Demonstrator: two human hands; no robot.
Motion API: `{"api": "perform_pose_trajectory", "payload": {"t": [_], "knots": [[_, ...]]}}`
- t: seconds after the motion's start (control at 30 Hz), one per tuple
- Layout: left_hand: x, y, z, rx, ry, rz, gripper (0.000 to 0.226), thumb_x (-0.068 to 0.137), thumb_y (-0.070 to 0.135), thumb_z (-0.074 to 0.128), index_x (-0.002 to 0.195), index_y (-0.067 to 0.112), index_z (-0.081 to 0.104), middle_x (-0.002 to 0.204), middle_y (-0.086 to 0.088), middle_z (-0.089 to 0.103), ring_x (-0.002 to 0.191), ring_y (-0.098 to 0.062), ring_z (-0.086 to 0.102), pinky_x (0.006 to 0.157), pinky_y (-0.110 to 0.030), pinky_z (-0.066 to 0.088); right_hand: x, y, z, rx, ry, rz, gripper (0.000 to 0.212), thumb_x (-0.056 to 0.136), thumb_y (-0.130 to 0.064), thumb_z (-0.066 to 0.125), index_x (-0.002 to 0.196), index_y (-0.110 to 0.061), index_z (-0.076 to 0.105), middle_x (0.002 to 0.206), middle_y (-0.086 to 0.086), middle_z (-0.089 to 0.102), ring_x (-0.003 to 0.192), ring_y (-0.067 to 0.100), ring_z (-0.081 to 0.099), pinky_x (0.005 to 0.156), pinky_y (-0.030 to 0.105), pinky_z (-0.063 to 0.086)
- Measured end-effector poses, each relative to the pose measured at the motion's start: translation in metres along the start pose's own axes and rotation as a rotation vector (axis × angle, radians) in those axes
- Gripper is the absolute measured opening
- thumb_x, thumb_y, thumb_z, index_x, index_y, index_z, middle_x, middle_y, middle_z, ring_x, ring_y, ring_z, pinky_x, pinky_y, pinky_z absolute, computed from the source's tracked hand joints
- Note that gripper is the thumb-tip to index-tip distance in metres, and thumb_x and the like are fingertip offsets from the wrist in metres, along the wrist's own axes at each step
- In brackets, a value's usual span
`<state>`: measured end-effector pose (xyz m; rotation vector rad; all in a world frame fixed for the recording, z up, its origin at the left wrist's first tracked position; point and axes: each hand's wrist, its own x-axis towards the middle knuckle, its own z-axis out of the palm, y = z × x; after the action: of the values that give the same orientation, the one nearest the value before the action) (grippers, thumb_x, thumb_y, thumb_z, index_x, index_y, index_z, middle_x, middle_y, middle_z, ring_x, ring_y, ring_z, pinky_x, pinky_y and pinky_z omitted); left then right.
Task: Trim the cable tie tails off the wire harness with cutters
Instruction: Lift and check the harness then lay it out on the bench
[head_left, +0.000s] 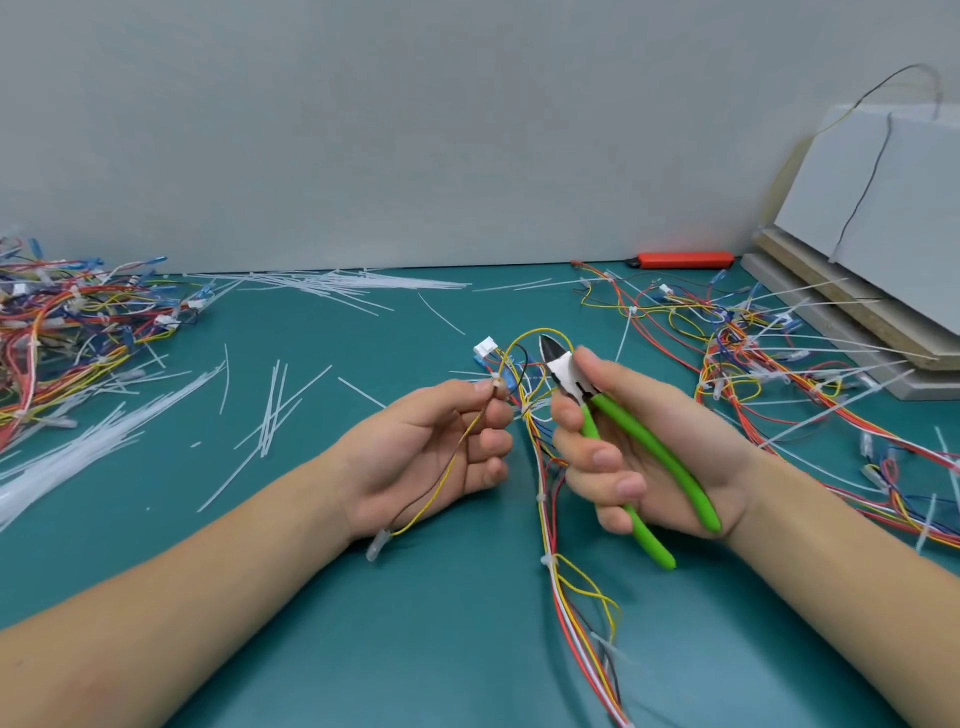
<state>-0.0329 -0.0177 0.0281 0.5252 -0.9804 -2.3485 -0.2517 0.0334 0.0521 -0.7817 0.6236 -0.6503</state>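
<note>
Head view. The left hand (441, 457) is pinching a thin yellow-and-brown wire pair (447, 467) just below a small cable tie (497, 385), thumb and forefinger closed on it, the remaining fingers loosely curled. The right hand (639, 447) is gripping the green-handled cutters (623, 431), fingers wrapped round one handle and the thumb lying near the pivot; the blades are pointing up and away, just beside the tie but not touching it. Whether the blades are parted cannot be told.

The wire harness (566, 571) is lying on the teal mat (311, 623), running from the white connector (485, 347) between the hands down toward the near edge. Loose tie tails (270, 410) are scattered to the left.

Handling, as a judgement: the harness is light and limp, so it is likely swinging unless held close to the tie. Grip the wires immediately beside the tie head, not the tail. The nylon tail is springy and probably flicks off when cut; the thin insulation nicks easily, so keep the blades flush to the head and off the wires.
</note>
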Motion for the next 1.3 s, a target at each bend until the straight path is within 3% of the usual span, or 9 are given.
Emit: {"api": "perform_pose_trajectory", "payload": {"t": [0.23,0.5,0.57,0.67,0.87,0.97,1.1,1.23,1.3], "knots": [[0.004,0.015,0.002,0.151,0.225,0.201,0.016,0.094,0.020,0.059,0.086,0.019,0.073,0.083,0.002,0.061,0.053,-0.007,0.045,0.041,-0.017,0.032,-0.005,-0.012,-0.014,-0.006,0.178,-0.228,0.026,0.097,-0.042,0.058,0.087,-0.018,0.062,0.070,0.001,0.045,0.053,0.015,0.044,0.055,0.033,0.050],[-0.003,0.063,-0.018,0.729,0.916,0.538,0.015,0.091,0.014,0.063,0.094,0.029,0.067,0.079,0.008,0.065,0.055,-0.010,0.043,0.045,-0.022,0.030,0.001,-0.016,-0.026,0.050,0.516,-0.436,0.014,0.093,-0.028,0.060,0.085,-0.016,0.057,0.070,0.004,0.049,0.056,0.019,0.045,0.056,0.033,0.049],[-0.011,0.082,-0.021,0.773,0.883,0.487,0.015,0.091,0.015,0.063,0.093,0.026,0.071,0.077,0.006,0.064,0.051,-0.011,0.040,0.043,-0.020,0.027,0.003,-0.015,-0.031,0.049,0.584,-0.454,0.012,0.095,-0.025,0.058,0.087,-0.016,0.056,0.071,0.004,0.051,0.057,0.020,0.047,0.058,0.033,0.051],[-0.029,0.106,-0.017,0.975,0.633,0.292,0.014,0.094,0.024,0.064,0.095,0.020,0.077,0.067,0.004,0.053,0.046,-0.011,0.030,0.039,-0.016,0.022,0.004,-0.015,-0.034,0.068,0.626,-0.432,0.011,0.095,-0.023,0.057,0.088,-0.015,0.057,0.071,0.005,0.054,0.057,0.021,0.051,0.060,0.034,0.054],[-0.050,0.092,0.023,1.052,0.431,-0.135,0.066,0.070,0.075,0.058,0.104,0.021,0.077,0.064,-0.002,0.050,0.037,-0.016,0.031,0.040,-0.016,0.023,0.005,-0.014,-0.036,0.106,0.641,-0.401,0.010,0.095,-0.023,0.059,0.092,-0.013,0.059,0.072,0.007,0.057,0.059,0.023,0.056,0.069,0.043,0.061],[-0.040,0.044,0.045,1.205,0.408,-0.217,0.082,0.062,0.096,0.052,0.099,0.027,0.075,0.069,0.001,0.064,0.041,-0.020,0.041,0.038,-0.023,0.028,0.004,-0.016,-0.038,0.152,0.644,-0.372,0.019,0.096,-0.030,0.056,0.098,-0.012,0.062,0.075,0.008,0.061,0.062,0.024,0.060,0.072,0.045,0.062],[-0.016,-0.003,0.066,1.300,0.451,-0.268,0.070,0.067,0.087,0.060,0.095,0.023,0.067,0.075,0.003,0.075,0.049,-0.019,0.068,0.040,-0.024,0.044,-0.001,-0.019,-0.040,0.290,0.571,-0.345,0.033,0.097,-0.035,0.050,0.112,-0.011,0.066,0.096,0.013,0.074,0.076,0.029,0.069,0.077,0.047,0.062],[-0.001,-0.023,0.075,1.815,0.580,-0.168,0.045,0.069,0.066,0.071,0.077,0.022,0.064,0.065,0.006,0.070,0.064,-0.015,0.070,0.058,-0.031,0.056,-0.007,-0.025,-0.046,0.301,0.605,-0.364,0.044,0.096,-0.035,0.042,0.121,-0.009,0.067,0.108,0.012,0.075,0.090,0.029,0.069,0.091,0.051,0.056],[0.003,-0.026,0.076,1.899,0.619,-0.157,0.031,0.069,0.050,0.068,0.074,0.020,0.064,0.070,0.005,0.069,0.073,-0.018,0.067,0.066,-0.035,0.058,-0.010,-0.030,-0.045,0.291,0.624,-0.378,0.043,0.097,-0.034,0.040,0.120,-0.010,0.067,0.108,0.009,0.076,0.091,0.027,0.068,0.093,0.050,0.054]]}}
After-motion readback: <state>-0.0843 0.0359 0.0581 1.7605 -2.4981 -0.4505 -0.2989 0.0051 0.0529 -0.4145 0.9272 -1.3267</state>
